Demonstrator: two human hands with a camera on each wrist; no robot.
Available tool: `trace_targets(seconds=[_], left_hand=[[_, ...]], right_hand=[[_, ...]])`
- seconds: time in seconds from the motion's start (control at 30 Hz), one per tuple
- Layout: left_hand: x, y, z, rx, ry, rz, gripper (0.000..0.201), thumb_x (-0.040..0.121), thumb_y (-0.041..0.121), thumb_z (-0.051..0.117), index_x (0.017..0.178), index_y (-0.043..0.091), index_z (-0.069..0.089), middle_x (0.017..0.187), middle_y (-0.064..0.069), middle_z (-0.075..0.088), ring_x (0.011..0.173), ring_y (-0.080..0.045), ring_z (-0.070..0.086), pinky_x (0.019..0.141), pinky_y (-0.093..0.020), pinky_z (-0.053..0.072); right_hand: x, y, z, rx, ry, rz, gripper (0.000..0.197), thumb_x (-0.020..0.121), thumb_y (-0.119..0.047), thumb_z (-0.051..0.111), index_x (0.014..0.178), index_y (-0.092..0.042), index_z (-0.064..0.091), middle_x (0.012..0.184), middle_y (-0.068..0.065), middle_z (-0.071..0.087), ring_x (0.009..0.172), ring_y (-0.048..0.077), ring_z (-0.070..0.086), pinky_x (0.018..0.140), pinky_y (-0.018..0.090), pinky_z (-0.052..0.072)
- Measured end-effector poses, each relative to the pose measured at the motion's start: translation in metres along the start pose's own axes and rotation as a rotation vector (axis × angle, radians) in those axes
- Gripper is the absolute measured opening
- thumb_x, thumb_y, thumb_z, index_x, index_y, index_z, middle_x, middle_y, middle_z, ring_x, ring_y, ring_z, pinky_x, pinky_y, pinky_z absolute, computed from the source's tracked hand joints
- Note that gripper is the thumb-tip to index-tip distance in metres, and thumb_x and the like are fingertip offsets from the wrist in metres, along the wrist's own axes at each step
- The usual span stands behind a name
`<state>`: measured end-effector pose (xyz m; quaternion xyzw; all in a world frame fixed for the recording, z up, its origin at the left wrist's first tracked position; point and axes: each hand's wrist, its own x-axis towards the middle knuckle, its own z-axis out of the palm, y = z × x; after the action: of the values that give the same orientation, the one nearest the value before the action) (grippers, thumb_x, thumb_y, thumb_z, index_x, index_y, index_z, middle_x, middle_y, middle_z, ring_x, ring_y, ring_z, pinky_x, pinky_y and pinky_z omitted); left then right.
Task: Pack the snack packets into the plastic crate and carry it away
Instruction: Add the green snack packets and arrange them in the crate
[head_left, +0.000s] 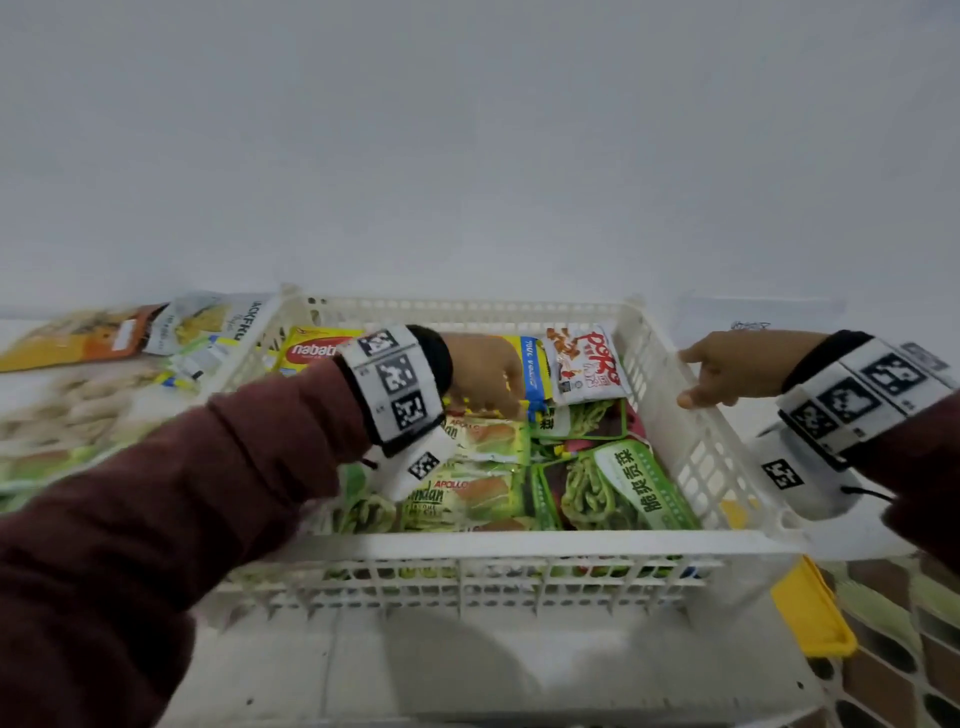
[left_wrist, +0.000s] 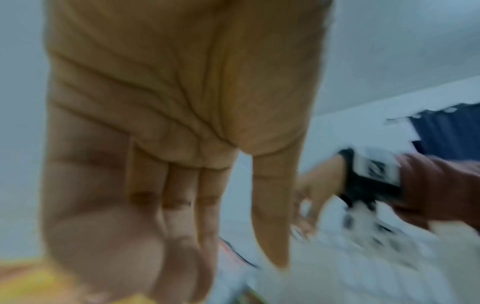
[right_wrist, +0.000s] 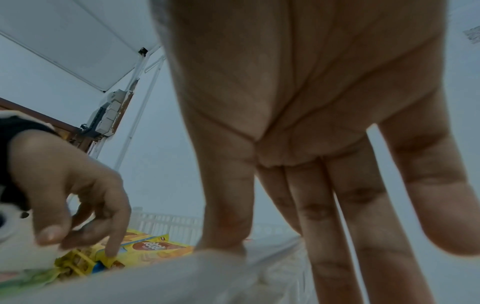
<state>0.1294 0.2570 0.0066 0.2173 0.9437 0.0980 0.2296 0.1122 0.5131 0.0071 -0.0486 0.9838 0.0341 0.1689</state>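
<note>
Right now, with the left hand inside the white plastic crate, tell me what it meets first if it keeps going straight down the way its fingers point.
Most likely the yellow snack packet: the left hand reaches fingers-down into the white plastic crate, fingertips at or just above that packet. Contact is unclear.

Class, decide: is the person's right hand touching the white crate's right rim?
Touching. The right wrist view shows the right hand with its thumb planted on the crate rim; the head view agrees.
</note>
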Motion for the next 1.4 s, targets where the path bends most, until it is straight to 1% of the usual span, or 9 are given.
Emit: trace_targets(seconds=[0.27,0.47,0.57,0.63,0.8,1.0,1.17,1.27,1.4], left_hand=[[-0.032,-0.078,0.016,0.342,-0.373,-0.245,0.060,0.082,0.011,0.067,0.136,0.021,0.041,0.143,-0.005,0.038,0.131,-0.021,0.037,0.097,-0.029,0.035],[-0.030,-0.090,0.031,0.288,-0.280,-0.251,0.063,0.072,0.018,0.077,0.126,0.024,0.044,0.136,-0.005,0.036,0.124,-0.026,0.039,0.094,-0.038,0.041],[-0.029,-0.094,0.035,0.240,-0.231,-0.293,0.079,0.070,0.025,0.079,0.133,0.026,0.032,0.139,-0.004,0.031,0.127,-0.027,0.036,0.101,-0.041,0.038],[-0.029,-0.099,0.035,0.173,-0.216,-0.313,0.084,0.070,0.022,0.079,0.136,0.023,0.027,0.141,-0.005,0.034,0.126,-0.027,0.038,0.102,-0.041,0.038],[-0.040,-0.103,0.019,0.211,-0.126,-0.307,0.073,0.078,0.020,0.073,0.139,0.019,0.032,0.138,-0.006,0.040,0.125,-0.024,0.042,0.096,-0.029,0.036],[-0.054,-0.120,0.003,0.198,-0.016,-0.293,0.050,0.077,0.025,0.073,0.123,0.014,0.056,0.123,-0.002,0.057,0.108,-0.017,0.052,0.085,-0.025,0.037],[-0.058,-0.128,-0.003,0.133,0.006,-0.300,0.036,0.078,0.020,0.072,0.113,0.014,0.064,0.107,-0.003,0.062,0.104,-0.018,0.055,0.086,-0.028,0.041],[-0.062,-0.134,-0.006,0.096,0.081,-0.295,0.024,0.077,0.016,0.071,0.100,0.015,0.067,0.093,-0.001,0.058,0.094,-0.019,0.055,0.085,-0.032,0.044],[-0.072,-0.139,-0.013,0.011,0.183,-0.289,0.012,0.080,0.013,0.068,0.085,0.020,0.060,0.087,-0.001,0.057,0.086,-0.019,0.052,0.079,-0.030,0.041]], right_hand=[[0.005,-0.002,-0.001,-0.065,-0.010,0.000,0.076,0.084,-0.046,0.060,0.141,-0.005,0.031,0.075,0.001,0.063,0.080,0.019,0.059,0.090,0.031,0.046],[0.005,-0.006,-0.004,-0.110,-0.028,0.019,0.077,0.083,-0.050,0.059,0.142,-0.007,0.031,0.069,-0.004,0.059,0.075,0.013,0.056,0.086,0.027,0.044],[-0.013,-0.026,-0.019,-0.233,-0.038,0.021,0.072,0.084,-0.049,0.058,0.139,-0.008,0.037,0.094,0.000,0.063,0.088,0.015,0.057,0.086,0.024,0.040],[-0.026,-0.050,-0.036,-0.267,0.025,-0.059,0.063,0.083,-0.047,0.060,0.134,-0.012,0.046,0.119,0.004,0.060,0.110,0.019,0.055,0.094,0.026,0.038],[-0.036,-0.146,-0.050,-0.263,0.112,-0.424,0.055,0.083,-0.044,0.062,0.129,-0.016,0.052,0.123,0.004,0.058,0.113,0.021,0.053,0.092,0.026,0.038],[-0.006,-0.251,0.012,-0.113,-0.271,-0.616,0.027,0.090,-0.037,0.055,0.080,-0.013,0.061,0.063,-0.005,0.049,0.057,0.007,0.046,0.054,0.020,0.039],[0.001,-0.272,0.031,-0.245,-0.170,-0.601,0.036,0.083,-0.033,0.066,0.107,-0.007,0.059,0.094,0.003,0.062,0.091,0.019,0.061,0.080,0.022,0.048],[0.012,-0.263,0.024,0.132,-0.296,-0.568,0.020,0.079,-0.010,0.071,0.066,-0.013,0.057,0.050,-0.008,0.059,0.047,0.004,0.057,0.045,0.009,0.045],[0.016,-0.244,0.001,0.370,-0.330,-0.544,0.023,0.082,-0.002,0.065,0.068,-0.013,0.052,0.061,0.009,0.059,0.051,0.014,0.056,0.048,0.017,0.052]])
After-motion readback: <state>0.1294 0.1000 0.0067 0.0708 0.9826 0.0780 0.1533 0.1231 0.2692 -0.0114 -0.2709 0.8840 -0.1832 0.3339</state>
